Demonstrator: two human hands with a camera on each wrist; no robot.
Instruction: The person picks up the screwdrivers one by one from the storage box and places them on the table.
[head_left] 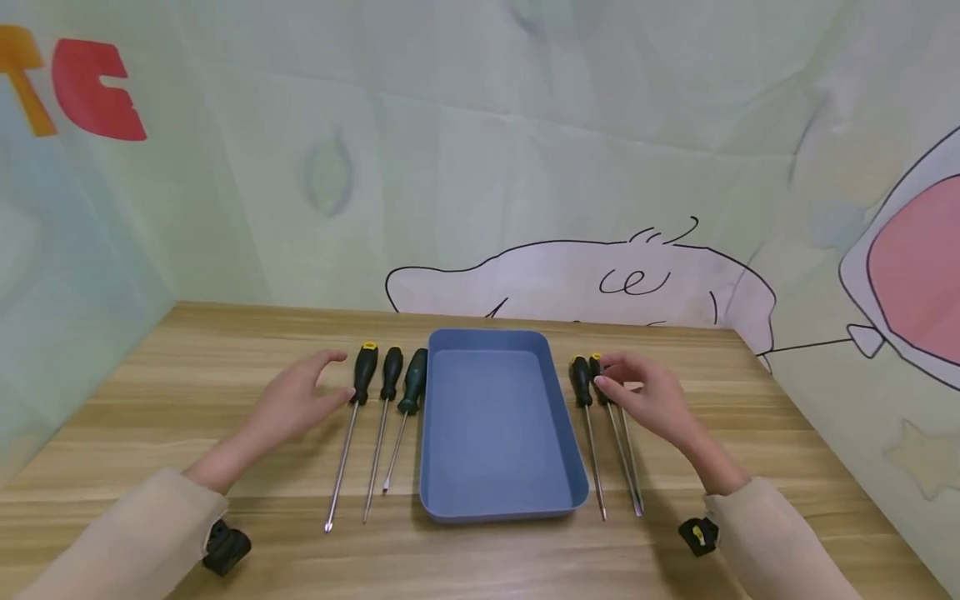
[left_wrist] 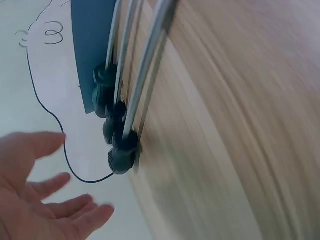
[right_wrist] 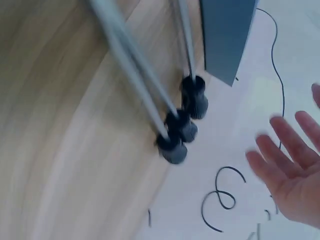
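My left hand (head_left: 296, 402) hovers beside a long screwdriver (head_left: 365, 372) with a black handle and yellow end cap, fingers parted and holding nothing. Next to that one lie a second black-handled screwdriver (head_left: 392, 373) and a dark green-handled screwdriver (head_left: 414, 379). On the other side of the blue tray (head_left: 495, 429), my right hand (head_left: 648, 396) hangs over a group of screwdrivers with its fingers spread, shown apart from the handles in the right wrist view. The inner black screwdriver (head_left: 581, 383) shows whole; the middle screwdriver (head_left: 596, 367) and the outer screwdriver (right_wrist: 172, 150) are partly covered by the hand in the head view.
The shallow tray stands between the two groups, its left wall close to the green handle. All shafts point toward the near edge of the wooden table (head_left: 292, 517). A printed cloth backdrop (head_left: 465, 167) rises behind the table's far edge.
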